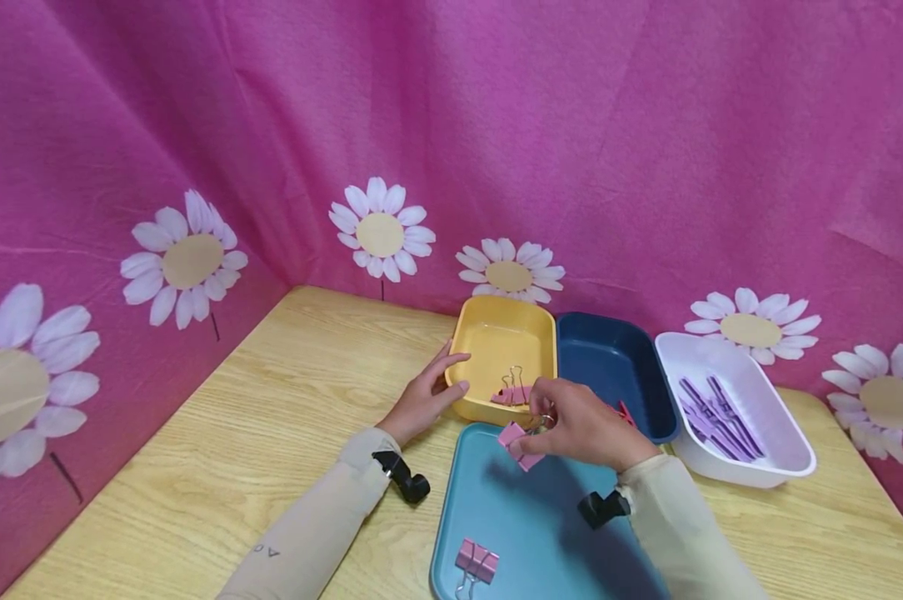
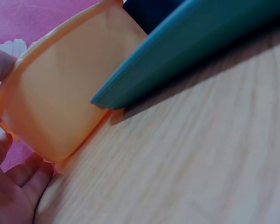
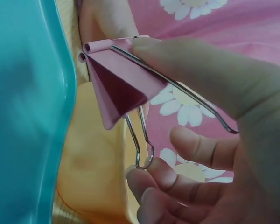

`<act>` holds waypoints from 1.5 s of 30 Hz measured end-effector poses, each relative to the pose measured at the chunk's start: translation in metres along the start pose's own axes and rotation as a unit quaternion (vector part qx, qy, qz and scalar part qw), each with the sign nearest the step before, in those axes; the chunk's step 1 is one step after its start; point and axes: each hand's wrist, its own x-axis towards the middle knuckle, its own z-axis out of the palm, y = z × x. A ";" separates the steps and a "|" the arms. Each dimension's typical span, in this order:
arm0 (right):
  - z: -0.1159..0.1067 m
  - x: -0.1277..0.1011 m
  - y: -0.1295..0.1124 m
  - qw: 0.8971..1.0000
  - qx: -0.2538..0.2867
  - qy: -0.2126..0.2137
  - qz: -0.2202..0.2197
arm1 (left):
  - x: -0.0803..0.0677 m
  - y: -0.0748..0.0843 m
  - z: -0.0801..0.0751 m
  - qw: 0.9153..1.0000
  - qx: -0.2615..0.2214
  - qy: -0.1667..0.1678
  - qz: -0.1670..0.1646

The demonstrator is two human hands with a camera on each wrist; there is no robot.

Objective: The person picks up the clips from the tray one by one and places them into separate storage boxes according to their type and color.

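My right hand (image 1: 564, 425) pinches a pink binder clip (image 1: 517, 445) by its wire handles, above the far edge of the teal tray (image 1: 541, 533). In the right wrist view the thumb presses one handle of the clip (image 3: 119, 84) while the fingers (image 3: 163, 186) curl under the other. My left hand (image 1: 427, 393) rests against the left wall of the yellow bin (image 1: 489, 342), thumb at its rim; the left wrist view shows that bin (image 2: 60, 93) close beside the palm. Another pink clip (image 1: 513, 393) lies inside the yellow bin. A third clip (image 1: 476, 563) lies on the teal tray.
A dark blue bin (image 1: 609, 367) stands right of the yellow one, with something red at its near edge. A white bin (image 1: 766, 433) with purple pieces (image 1: 717, 412) is farther right. Pink flowered cloth walls the wooden table (image 1: 271, 417) at the back and left.
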 end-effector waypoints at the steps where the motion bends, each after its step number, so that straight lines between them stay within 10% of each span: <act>1: 0.000 0.001 0.001 1.000 0.003 0.002 0.003 | 0.000 0.000 0.000 1.000 0.001 0.000 0.002; 45: -0.007 0.065 0.018 0.993 0.045 0.056 0.097 | -0.006 0.013 -0.003 1.000 -0.001 -0.016 0.003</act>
